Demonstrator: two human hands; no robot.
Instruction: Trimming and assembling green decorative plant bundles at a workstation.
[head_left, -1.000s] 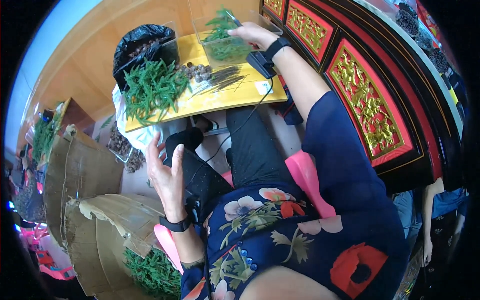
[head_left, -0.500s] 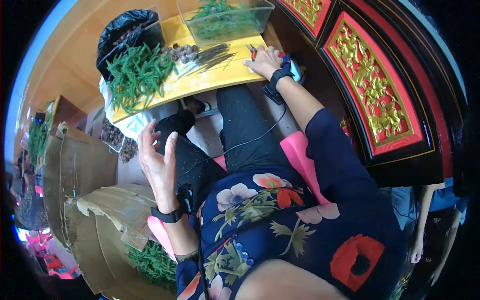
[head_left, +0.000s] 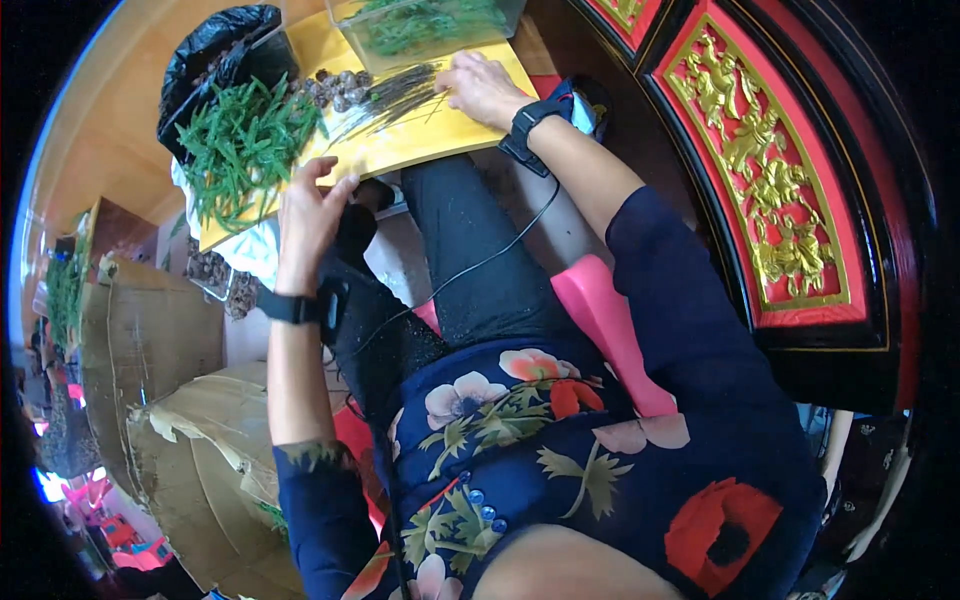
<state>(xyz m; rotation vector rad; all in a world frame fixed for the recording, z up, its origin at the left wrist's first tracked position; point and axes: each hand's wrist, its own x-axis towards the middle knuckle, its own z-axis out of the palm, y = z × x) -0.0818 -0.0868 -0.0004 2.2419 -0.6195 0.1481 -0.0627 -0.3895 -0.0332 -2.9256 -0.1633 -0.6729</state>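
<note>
Since the earlier frame, the right hand (head_left: 485, 88) has moved to the dark sticks (head_left: 398, 98), fingers curled, hold undeterminable; the left hand (head_left: 312, 210), parted, empty, has advanced toward the yellow board (head_left: 400, 147) bearing sticks and green sprigs (head_left: 240, 148).

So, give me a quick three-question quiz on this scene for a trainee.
1. Multiple choice: the right hand is nearest to which of these?
A) the torn cardboard
B) the thin dark sticks
C) the carved gold panel

2. True or false: the left hand is inside the black plastic bag.

3. Fill in: on the yellow board, the ____ lie between the green sprigs and the thin dark sticks.

Key:
1. B
2. False; it is at the board's near edge, outside the bag.
3. Small brown cone-like pieces
</note>
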